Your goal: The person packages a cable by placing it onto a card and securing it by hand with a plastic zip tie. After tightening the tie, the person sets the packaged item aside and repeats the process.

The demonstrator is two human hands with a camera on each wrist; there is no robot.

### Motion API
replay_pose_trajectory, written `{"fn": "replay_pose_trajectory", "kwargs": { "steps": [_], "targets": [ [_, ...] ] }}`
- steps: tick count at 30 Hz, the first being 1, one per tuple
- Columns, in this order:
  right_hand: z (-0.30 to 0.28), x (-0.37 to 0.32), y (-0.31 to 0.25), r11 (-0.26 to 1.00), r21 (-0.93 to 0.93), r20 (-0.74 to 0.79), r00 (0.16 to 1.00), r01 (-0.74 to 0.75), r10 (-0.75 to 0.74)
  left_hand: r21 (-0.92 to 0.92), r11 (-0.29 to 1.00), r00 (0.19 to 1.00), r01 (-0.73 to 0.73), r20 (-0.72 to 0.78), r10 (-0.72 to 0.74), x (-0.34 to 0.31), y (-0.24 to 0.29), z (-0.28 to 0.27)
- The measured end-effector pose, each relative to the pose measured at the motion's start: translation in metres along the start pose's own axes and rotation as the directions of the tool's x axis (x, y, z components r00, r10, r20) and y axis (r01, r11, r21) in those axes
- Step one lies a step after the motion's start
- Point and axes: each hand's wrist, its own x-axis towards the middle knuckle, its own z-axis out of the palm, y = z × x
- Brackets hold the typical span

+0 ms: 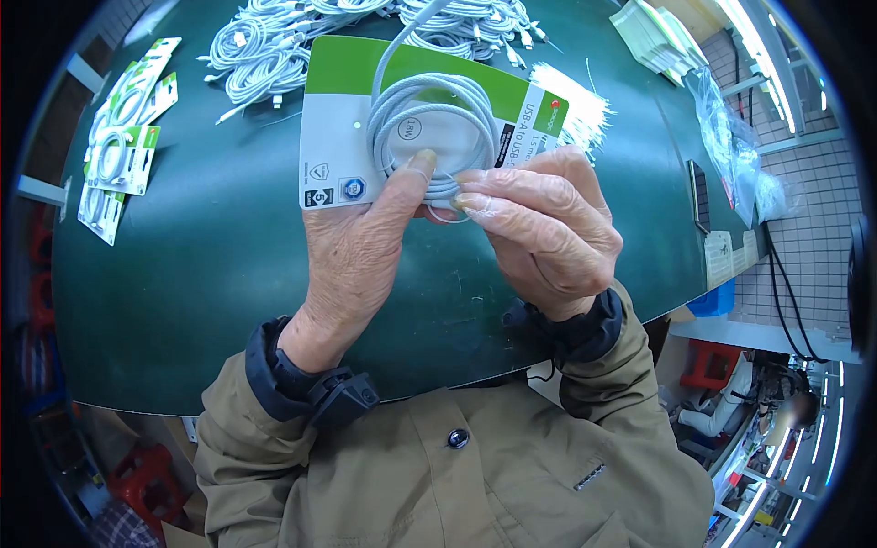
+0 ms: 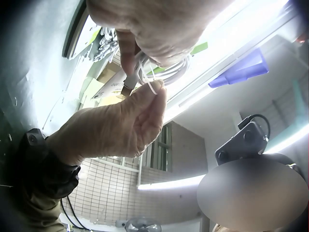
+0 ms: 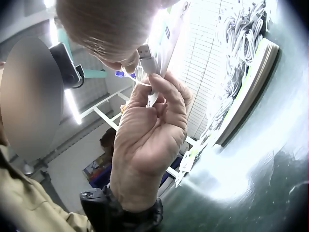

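My left hand (image 1: 356, 251) holds a green-and-white printed card (image 1: 333, 64) and a coiled light-grey USB cable (image 1: 377, 137) together. Its thumb presses the lower part of the coil onto the card, while its fingers are mostly hidden behind. At the coil's lower right, my right hand (image 1: 557, 224) pinches a thin white tie (image 2: 154, 89) between thumb and fingertips. A USB-A plug (image 3: 146, 59) shows just above those fingertips in the right wrist view. One length of cable runs up from the coil past the card's top edge.
Heaped coiled cables (image 1: 260, 55) lie at the back of the green table (image 1: 201, 274). Carded cables (image 1: 114, 155) sit at left. Loose white ties (image 1: 585, 100), stacked cards (image 1: 653, 41), a clear plastic bag (image 1: 726, 128) and a dark flat object (image 1: 700, 196) are at right.
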Motion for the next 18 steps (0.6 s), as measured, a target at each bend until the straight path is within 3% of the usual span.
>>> {"fn": "replay_pose_trajectory", "kwargs": {
  "steps": [7,10,13,18],
  "targets": [
    [0.0035,-0.0023,0.0014,0.997,0.038,-0.016,0.998,-0.060,0.060,0.011,1.000,1.000,0.003,0.015,-0.003,0.0011,0.0013,-0.0004],
    [0.0043,-0.0018,0.0011,0.996,0.046,-0.018,0.997,-0.077,0.078,-0.044,0.998,0.998,-0.052,-0.047,0.050,0.0019,-0.0002,0.0056],
    [0.0054,-0.0022,0.0017,0.995,0.051,-0.018,0.996,-0.088,0.089,0.011,1.000,1.000,-0.008,0.030,0.008,0.0011,0.0001,-0.0011],
    [0.0060,-0.0011,0.0012,0.994,0.038,-0.005,0.995,-0.103,0.103,0.035,0.999,0.999,-0.022,0.028,0.021,0.0014,-0.0019,-0.0027]
  ]
}}
